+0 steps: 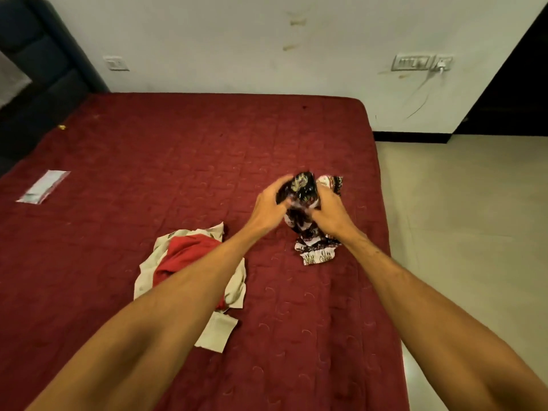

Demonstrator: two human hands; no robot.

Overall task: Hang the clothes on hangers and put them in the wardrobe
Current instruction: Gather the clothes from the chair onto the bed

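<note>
A crumpled black, white and red patterned garment [305, 191] is bunched up over the right part of the red bed [148, 149]. My left hand [268, 209] grips it from the left and my right hand [330, 213] grips it from the right; its lower end [317, 253] trails on the bed. Nearer to me lies a red garment [184, 256] on top of a beige one [221, 330], partly hidden by my left forearm. No hanger and no wardrobe is in view.
A flat plastic packet [43, 186] lies at the bed's left side, by a dark headboard [38, 63]. The white wall [267, 40] stands behind the bed. Tiled floor [462, 218] runs along the bed's right edge, with a dark doorway [516, 93] at the far right.
</note>
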